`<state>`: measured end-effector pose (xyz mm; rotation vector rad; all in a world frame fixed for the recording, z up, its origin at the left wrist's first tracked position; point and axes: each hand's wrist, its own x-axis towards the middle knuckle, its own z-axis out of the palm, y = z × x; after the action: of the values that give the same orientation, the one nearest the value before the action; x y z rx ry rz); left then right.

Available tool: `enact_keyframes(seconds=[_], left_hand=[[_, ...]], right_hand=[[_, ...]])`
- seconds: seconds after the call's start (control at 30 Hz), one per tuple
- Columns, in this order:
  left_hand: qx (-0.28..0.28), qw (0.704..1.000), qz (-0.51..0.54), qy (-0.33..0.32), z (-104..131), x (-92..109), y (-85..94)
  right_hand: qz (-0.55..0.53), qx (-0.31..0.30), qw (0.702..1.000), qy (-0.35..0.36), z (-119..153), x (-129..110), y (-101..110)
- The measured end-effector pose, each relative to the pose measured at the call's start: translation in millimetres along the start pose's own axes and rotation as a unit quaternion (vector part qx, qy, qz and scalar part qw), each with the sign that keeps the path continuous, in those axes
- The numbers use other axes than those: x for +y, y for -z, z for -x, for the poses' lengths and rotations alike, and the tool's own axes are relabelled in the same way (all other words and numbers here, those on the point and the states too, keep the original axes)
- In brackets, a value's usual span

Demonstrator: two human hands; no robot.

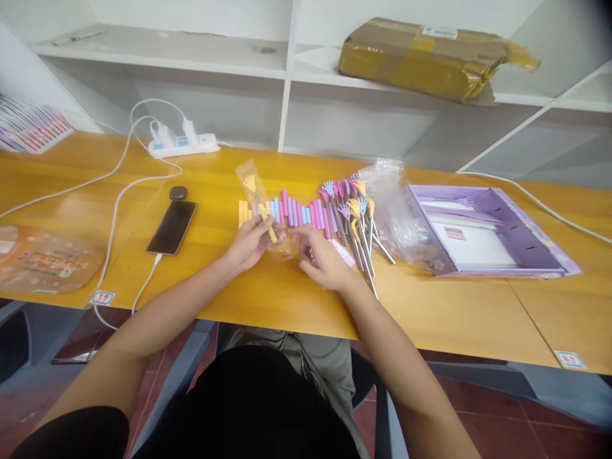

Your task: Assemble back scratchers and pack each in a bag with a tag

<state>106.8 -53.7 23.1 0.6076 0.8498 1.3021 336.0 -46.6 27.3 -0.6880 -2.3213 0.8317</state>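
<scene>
My left hand (251,242) is closed around the yellow handle of a back scratcher (262,213). Its small hand-shaped head points away from me, inside a clear plastic sleeve (246,169). Beside the sleeve's near end is my right hand (322,255), fingers curled; whether they pinch the plastic I cannot make out. Behind both hands lies a row of back scratcher handles (306,213) in yellow, blue, pink and purple. Right of my right hand is a pile of back scratchers (361,217) with metal rods and coloured heads.
Clear plastic bags (392,204) lean against a purple open box (478,236) at the right. On the left are a phone (172,226) on a white cable, a black case (178,192), a power strip (184,145) and an orange bag (48,258). A taped carton (415,57) rests on the shelf.
</scene>
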Motion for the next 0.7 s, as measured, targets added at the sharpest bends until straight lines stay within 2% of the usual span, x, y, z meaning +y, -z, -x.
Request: enact_keyframes(seconds=[0.1, 0.27, 0.43, 0.63, 0.7], left_hand=[[0.006, 1.000, -0.001, -0.002, -1, 0, 1.5], [-0.017, 0.997, -0.070, -0.023, -3, -6, 5.5], [-0.057, 0.986, -0.147, -0.055, 2, -14, 2.7], [-0.096, 0.992, -0.085, -0.001, 9, -14, -4.0], [-0.106, 0.991, -0.087, -0.008, 10, -12, -4.6]], right_hand=[[0.026, -0.010, 0.999, 0.033, -2, 1, -2], [0.083, 0.069, 0.992, 0.072, -4, 4, -7], [0.056, 0.100, 0.989, 0.093, -7, -3, -2], [0.047, 0.095, 0.994, 0.026, -9, -5, -5], [0.054, 0.097, 0.994, -0.004, -8, -5, -6]])
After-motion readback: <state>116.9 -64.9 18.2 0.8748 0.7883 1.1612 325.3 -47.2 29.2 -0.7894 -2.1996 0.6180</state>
